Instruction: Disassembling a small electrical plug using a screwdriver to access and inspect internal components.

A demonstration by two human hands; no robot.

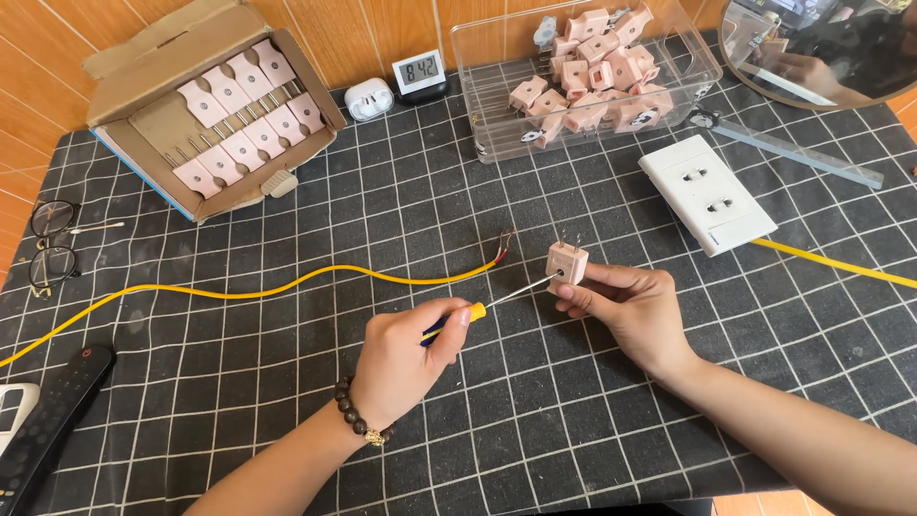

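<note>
Filling the clear bin (pixel 497 105), pink plugs (pixel 597 67); right grip (pixel 626 306) pinches 1 plug (pixel 566 262), left grip (pixel 406 358) clasps screwdriver (pixel 478 310).

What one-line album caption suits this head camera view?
Left hand drives a screwdriver into a pink plug held by the right hand, yellow cable nearby.

A wooden tabletop (pixel 363 29) of orange-brown planks lies under a black mat (pixel 573 420) with a white grid, in even light.
</note>
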